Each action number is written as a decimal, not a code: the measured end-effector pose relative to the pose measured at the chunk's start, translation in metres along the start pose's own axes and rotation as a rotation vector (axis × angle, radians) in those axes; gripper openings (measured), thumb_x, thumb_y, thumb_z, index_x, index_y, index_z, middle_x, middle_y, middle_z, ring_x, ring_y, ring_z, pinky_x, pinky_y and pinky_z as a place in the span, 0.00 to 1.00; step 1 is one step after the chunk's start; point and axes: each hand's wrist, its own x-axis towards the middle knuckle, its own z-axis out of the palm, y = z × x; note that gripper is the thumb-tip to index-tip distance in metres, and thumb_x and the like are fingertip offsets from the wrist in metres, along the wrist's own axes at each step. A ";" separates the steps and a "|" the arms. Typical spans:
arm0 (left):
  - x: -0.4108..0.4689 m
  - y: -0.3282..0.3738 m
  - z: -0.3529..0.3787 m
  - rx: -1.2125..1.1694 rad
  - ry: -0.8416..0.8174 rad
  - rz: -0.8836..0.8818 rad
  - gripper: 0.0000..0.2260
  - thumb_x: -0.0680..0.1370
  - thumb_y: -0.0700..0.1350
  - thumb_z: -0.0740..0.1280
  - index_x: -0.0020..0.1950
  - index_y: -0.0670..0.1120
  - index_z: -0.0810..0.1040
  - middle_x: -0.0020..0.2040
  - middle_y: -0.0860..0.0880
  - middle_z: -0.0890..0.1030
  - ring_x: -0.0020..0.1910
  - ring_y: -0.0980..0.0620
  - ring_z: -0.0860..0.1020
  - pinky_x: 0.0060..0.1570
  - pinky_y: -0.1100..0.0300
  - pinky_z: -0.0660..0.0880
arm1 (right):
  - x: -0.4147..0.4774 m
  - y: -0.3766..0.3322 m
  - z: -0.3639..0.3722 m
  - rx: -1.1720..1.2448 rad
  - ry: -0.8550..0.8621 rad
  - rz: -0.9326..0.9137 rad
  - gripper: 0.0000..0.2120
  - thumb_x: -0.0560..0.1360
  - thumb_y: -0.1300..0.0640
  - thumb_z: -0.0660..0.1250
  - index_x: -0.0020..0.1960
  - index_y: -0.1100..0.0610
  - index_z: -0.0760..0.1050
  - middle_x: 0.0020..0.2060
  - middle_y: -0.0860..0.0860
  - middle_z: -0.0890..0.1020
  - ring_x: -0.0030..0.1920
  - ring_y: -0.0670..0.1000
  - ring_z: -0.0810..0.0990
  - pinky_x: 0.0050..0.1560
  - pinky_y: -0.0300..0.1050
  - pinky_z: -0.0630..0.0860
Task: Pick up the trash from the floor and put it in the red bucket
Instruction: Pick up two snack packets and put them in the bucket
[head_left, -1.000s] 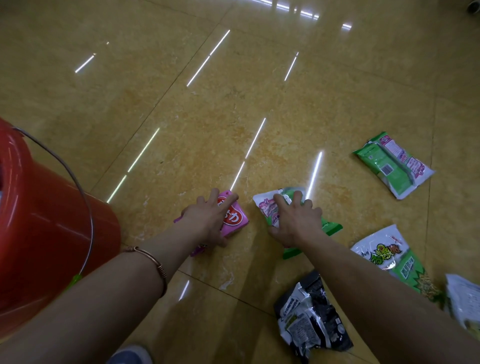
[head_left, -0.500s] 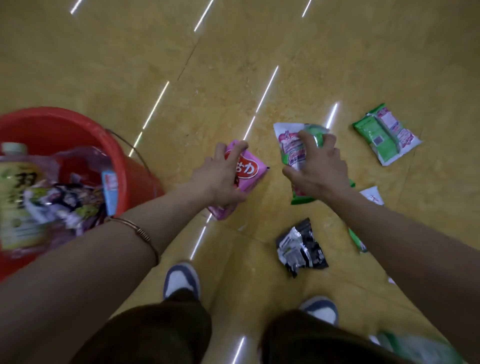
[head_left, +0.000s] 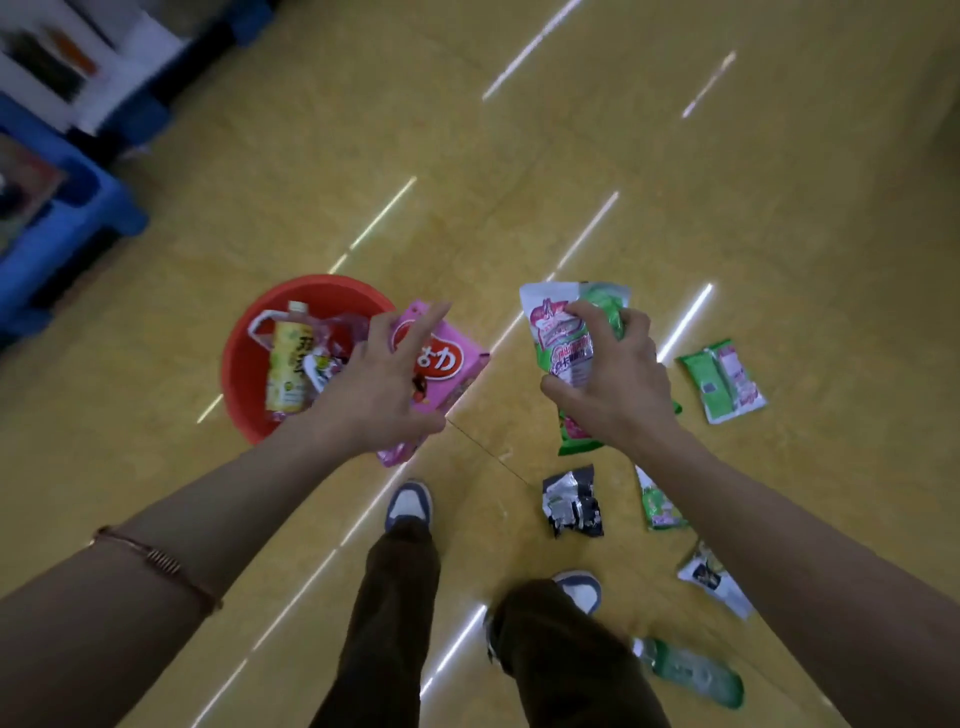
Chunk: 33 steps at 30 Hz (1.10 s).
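Observation:
My left hand (head_left: 382, 387) holds a pink snack packet (head_left: 447, 366) in the air, just right of the red bucket (head_left: 236, 364). The bucket stands on the floor and contains a yellow drink bottle (head_left: 288, 358) and several wrappers. My right hand (head_left: 615, 379) grips a green and pink snack bag (head_left: 563, 338), also lifted off the floor. On the floor to the right lie a green packet (head_left: 722, 387), a black wrapper (head_left: 571, 501), a small green wrapper (head_left: 660, 501) and a white and green packet (head_left: 714, 577).
My two legs and blue-white shoes (head_left: 409, 501) stand on the glossy yellow tiled floor. A green plastic bottle (head_left: 693, 673) lies by my right foot. Blue crates (head_left: 57, 218) sit at the far left.
I have stood up; both hands rose with their packets. The view pulled away from the floor, the bucket now lies ahead left, and my left hand moved closer to it.

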 end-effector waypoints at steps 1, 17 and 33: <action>-0.015 -0.002 -0.019 0.007 0.013 -0.025 0.49 0.65 0.50 0.75 0.72 0.68 0.43 0.71 0.46 0.52 0.67 0.36 0.64 0.61 0.41 0.70 | -0.005 -0.018 -0.011 -0.004 -0.011 -0.023 0.35 0.68 0.45 0.70 0.71 0.44 0.60 0.66 0.58 0.61 0.61 0.62 0.69 0.61 0.56 0.70; -0.138 -0.137 -0.185 -0.034 0.213 -0.389 0.44 0.66 0.59 0.73 0.73 0.62 0.47 0.70 0.48 0.55 0.62 0.42 0.70 0.53 0.46 0.76 | 0.002 -0.284 0.006 -0.179 -0.236 -0.319 0.38 0.69 0.37 0.68 0.72 0.42 0.53 0.70 0.59 0.60 0.67 0.63 0.66 0.61 0.58 0.71; -0.001 -0.255 -0.061 -0.447 0.058 -0.672 0.46 0.67 0.60 0.73 0.73 0.56 0.46 0.68 0.41 0.56 0.51 0.36 0.76 0.48 0.47 0.77 | 0.119 -0.257 0.167 -0.244 -0.576 -0.212 0.41 0.68 0.40 0.71 0.74 0.45 0.53 0.66 0.59 0.66 0.63 0.61 0.71 0.62 0.53 0.71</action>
